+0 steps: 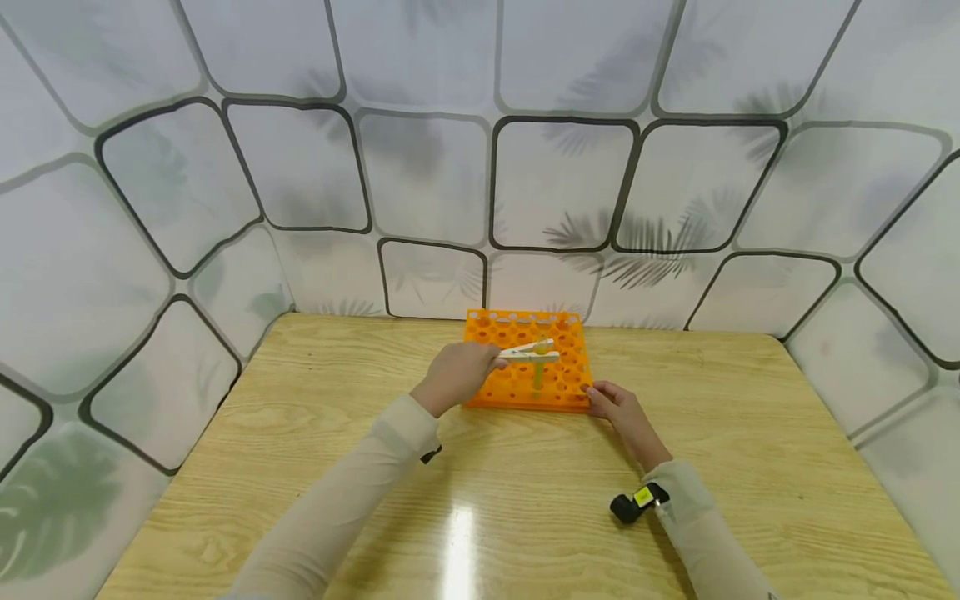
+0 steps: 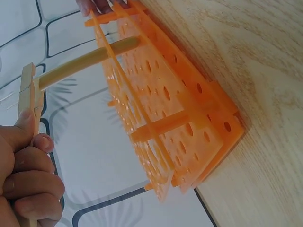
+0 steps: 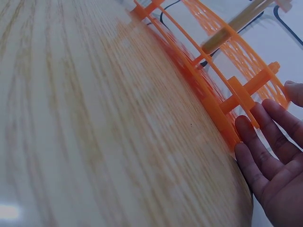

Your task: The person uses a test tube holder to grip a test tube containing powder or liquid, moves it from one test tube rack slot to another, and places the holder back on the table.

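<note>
My left hand (image 1: pixel 459 373) grips a wooden test tube clamp (image 2: pixel 25 92), fingers curled round its handle. The clamp's jaws hold the top of a test tube (image 2: pixel 75 69) with yellowish contents. In the left wrist view the tube passes through the upper plate of an orange test tube rack (image 2: pixel 215 101), and its rounded end is near the lower plate; whether it touches is unclear. At the rack's right front corner, my right hand (image 1: pixel 618 414) holds the edge. The right wrist view shows its thumb (image 3: pixel 294 92) at the top plate and its fingers against the side.
The rack stands on a light wood-grain table (image 1: pixel 525 483) near its back edge. Behind and beside the table hangs a pale patterned curtain or sheet (image 1: pixel 427 175). A small black device (image 1: pixel 639 502) is strapped to the right wrist.
</note>
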`<action>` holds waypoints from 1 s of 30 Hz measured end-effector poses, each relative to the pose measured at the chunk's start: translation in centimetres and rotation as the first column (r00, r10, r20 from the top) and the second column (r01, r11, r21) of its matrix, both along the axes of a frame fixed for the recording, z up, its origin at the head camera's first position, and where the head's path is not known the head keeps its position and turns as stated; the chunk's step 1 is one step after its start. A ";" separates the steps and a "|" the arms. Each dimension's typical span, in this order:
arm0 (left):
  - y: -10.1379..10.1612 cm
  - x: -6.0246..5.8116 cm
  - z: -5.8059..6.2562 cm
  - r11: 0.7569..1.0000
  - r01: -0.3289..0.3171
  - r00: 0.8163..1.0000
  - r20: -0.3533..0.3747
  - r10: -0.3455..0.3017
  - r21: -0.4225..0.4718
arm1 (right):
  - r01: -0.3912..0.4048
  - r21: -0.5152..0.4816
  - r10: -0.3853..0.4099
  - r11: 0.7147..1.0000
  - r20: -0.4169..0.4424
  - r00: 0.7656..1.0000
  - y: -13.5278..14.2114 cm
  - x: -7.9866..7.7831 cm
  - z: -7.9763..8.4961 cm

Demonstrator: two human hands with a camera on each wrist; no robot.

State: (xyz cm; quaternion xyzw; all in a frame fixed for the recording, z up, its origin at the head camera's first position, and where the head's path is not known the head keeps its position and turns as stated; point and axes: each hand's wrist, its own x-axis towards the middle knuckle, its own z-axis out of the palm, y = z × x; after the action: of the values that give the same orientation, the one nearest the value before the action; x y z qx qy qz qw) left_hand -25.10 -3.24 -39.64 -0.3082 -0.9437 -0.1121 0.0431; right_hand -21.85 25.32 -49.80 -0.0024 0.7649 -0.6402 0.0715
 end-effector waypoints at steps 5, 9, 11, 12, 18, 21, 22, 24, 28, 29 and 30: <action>0.0 -0.1 0.2 1.000 0.011 1.000 -0.021 -0.011 0.016 | -0.004 0.001 0.004 1.000 0.000 1.000 0.0 0.0 -0.1; 0.0 -0.1 0.3 1.000 0.013 0.999 -0.030 -0.013 0.021 | -0.007 -0.001 0.007 1.000 -0.001 1.000 0.1 -0.1 -0.3; 0.0 0.0 0.5 1.000 0.011 1.000 -0.029 -0.010 0.019 | -0.004 -0.004 0.004 1.000 0.001 1.000 0.0 -0.1 -0.3; 0.0 0.0 0.5 1.000 0.009 1.000 -0.028 -0.009 0.017 | -0.002 -0.005 0.002 1.000 0.002 1.000 0.0 -0.1 -0.3; 0.0 0.1 0.8 1.000 0.013 1.000 -0.018 -0.012 0.013 | -0.001 -0.006 0.001 1.000 0.010 1.000 0.0 0.0 0.0; 0.0 0.1 0.8 1.000 0.017 1.000 -0.018 -0.016 0.025 | 0.003 -0.004 -0.003 1.000 0.012 1.000 0.0 0.0 0.1; 0.0 0.1 0.8 0.999 0.018 1.000 -0.018 -0.018 0.027 | 0.005 -0.003 -0.005 1.000 0.012 1.000 0.0 0.0 0.1; -0.1 0.1 1.0 0.999 0.020 1.000 -0.021 -0.019 0.027 | 0.008 -0.001 -0.008 1.000 0.014 1.000 -0.1 0.0 0.1; -0.1 0.1 1.2 1.000 0.017 0.999 -0.034 -0.016 0.026 | 0.007 0.001 -0.007 1.000 0.018 1.000 -0.1 0.0 0.2; -0.1 0.1 1.2 1.000 0.015 0.999 -0.036 -0.014 0.025 | 0.005 0.000 -0.005 1.000 0.018 1.000 -0.1 0.0 0.2; -0.1 0.1 1.2 1.000 0.014 0.999 -0.037 -0.013 0.025 | 0.003 -0.001 -0.003 1.000 0.018 1.000 -0.1 0.0 0.2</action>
State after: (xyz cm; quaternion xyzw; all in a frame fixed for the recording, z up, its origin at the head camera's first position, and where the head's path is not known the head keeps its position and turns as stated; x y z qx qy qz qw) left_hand -25.03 -3.30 -38.40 -0.3162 -0.9391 -0.1187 0.0635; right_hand -21.81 25.23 -49.57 0.0046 0.7640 -0.6405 0.0775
